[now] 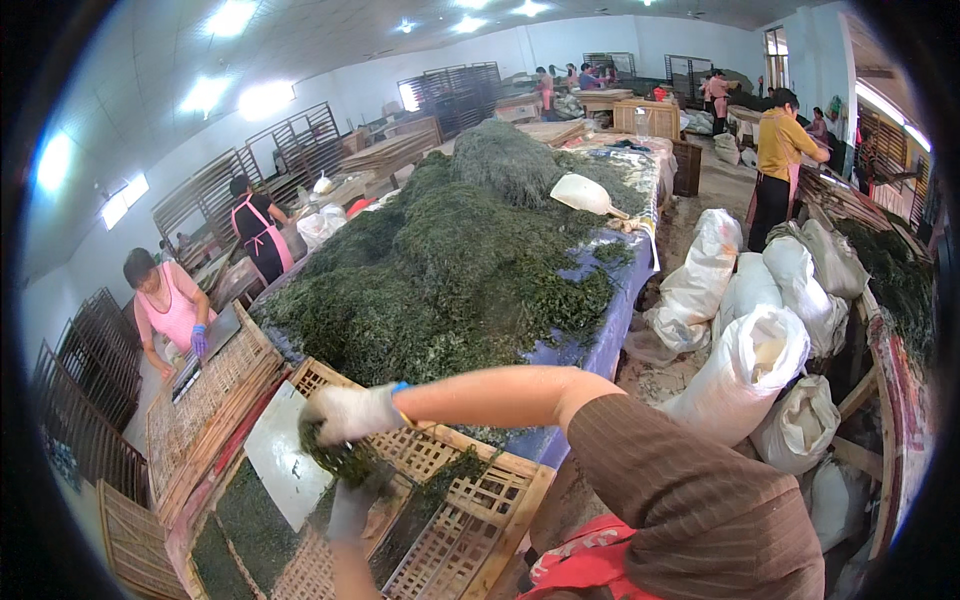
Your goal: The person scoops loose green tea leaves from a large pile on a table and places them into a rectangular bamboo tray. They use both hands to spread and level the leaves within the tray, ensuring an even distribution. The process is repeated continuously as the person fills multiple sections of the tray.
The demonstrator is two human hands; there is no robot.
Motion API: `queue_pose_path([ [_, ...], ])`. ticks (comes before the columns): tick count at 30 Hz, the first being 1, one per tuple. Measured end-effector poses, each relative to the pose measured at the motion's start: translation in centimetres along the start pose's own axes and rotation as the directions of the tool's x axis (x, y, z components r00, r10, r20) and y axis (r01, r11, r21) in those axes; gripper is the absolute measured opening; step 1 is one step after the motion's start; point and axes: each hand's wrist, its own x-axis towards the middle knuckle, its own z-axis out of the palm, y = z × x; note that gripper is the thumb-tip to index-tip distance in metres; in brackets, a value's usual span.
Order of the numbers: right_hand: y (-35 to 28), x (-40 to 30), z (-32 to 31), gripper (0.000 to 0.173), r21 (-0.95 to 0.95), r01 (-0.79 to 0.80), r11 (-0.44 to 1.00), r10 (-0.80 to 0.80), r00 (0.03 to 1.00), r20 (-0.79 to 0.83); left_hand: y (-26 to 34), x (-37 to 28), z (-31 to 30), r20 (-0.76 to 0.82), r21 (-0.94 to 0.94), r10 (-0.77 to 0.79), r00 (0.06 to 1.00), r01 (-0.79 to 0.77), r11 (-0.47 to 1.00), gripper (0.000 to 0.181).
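Observation:
A woven lattice tray with a wooden frame [517, 491] lies before me, partly covered by flat layers of dark green, stringy plant matter [259, 510]. My right hand [349, 414], in a pale glove, is closed on a clump of the green matter [341, 459] above the tray. Under the clump is my left hand [356, 502], also gloved and blurred; its fingers are hidden by the clump, and its hold is unclear. A smooth grey-white plate [283, 450] lies on the tray beside my hands. Beyond the tray rises a large heap of the green matter [450, 255] on a blue-covered table [600, 337].
A white plastic scoop [583, 193] rests on the heap's right side. White sacks [750, 360] stand on the floor to the right. At left, a co-worker in a pink apron [176, 300] leans over stacked lattice trays [217, 405]. Other people stand at tables farther back.

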Motion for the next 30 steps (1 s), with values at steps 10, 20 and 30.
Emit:
queue_pose_path([
  [10,1.2,0.5,14.9,0.028,-0.275,-0.039,0.961,0.121,0.951,0.285,-3.5,-13.3,-7.2,-0.220,-0.163,-0.602,0.768,0.579,0.799,0.026],
  [20,2.8,-1.0,18.5,0.032,-0.522,-0.005,0.853,0.258,0.873,0.415,-12.1,-19.7,-10.2,-0.252,0.158,-0.687,0.681,0.730,0.665,0.043],
  [30,9.0,-6.7,17.5,0.044,-0.408,-0.108,0.907,0.303,0.840,0.451,-4.4,-12.8,3.1,-0.408,0.136,-0.406,0.818,0.494,0.859,0.046],
])
